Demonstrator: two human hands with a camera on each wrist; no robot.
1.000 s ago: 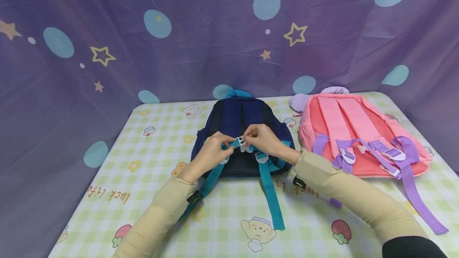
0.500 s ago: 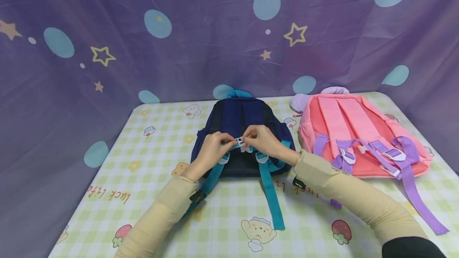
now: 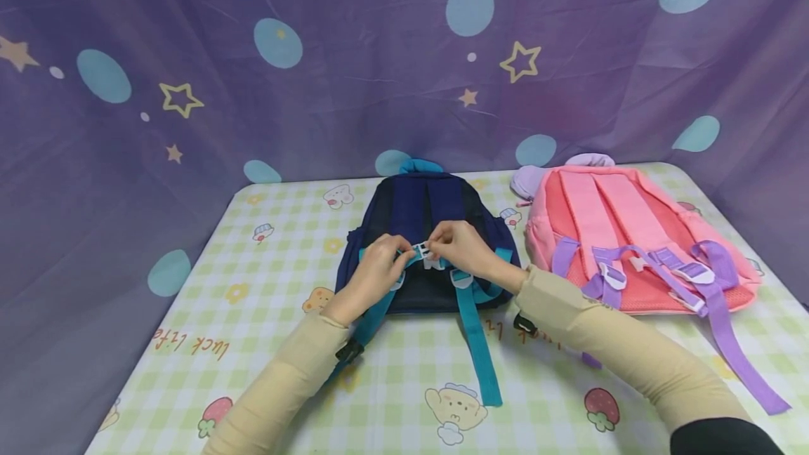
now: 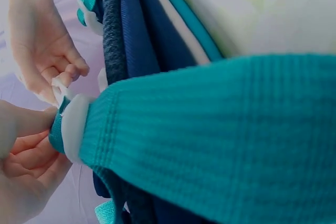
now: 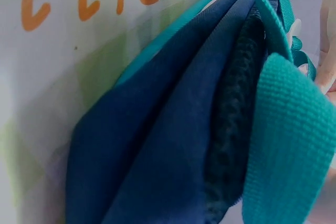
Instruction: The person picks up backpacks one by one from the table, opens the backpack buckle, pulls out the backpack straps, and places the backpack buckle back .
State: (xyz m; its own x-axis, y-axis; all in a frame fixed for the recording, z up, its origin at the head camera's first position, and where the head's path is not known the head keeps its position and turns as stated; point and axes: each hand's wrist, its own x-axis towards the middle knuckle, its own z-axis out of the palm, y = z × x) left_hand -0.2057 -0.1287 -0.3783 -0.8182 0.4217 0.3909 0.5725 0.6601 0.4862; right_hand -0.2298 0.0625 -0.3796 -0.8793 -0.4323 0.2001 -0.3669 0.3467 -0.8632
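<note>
A navy backpack (image 3: 411, 195) lies with its strap side up, a white side-release buckle (image 3: 423, 251) raised over its lower back panel. My left hand (image 3: 376, 269) pinches the buckle's left part beside its teal webbing. From the other side my right hand (image 3: 464, 248) pinches the right part between thumb and fingers. The two parts meet or nearly meet; whether they are clicked together I cannot tell. In the left wrist view a wide teal strap (image 4: 210, 129) covers much of the scene. The right wrist view shows teal webbing (image 5: 289, 145) with the hand mostly cut off.
A pink backpack (image 3: 632, 209) with purple straps (image 3: 727, 343) lies to the right. One loose teal strap end (image 3: 482, 357) hangs toward me on the checked tablecloth (image 3: 253, 371). Behind the table rises a purple patterned curtain (image 3: 379, 90).
My left hand has shifted slightly, and the buckle's left part now sits more in line with the right one. The right hand stays nearly still on its part.
</note>
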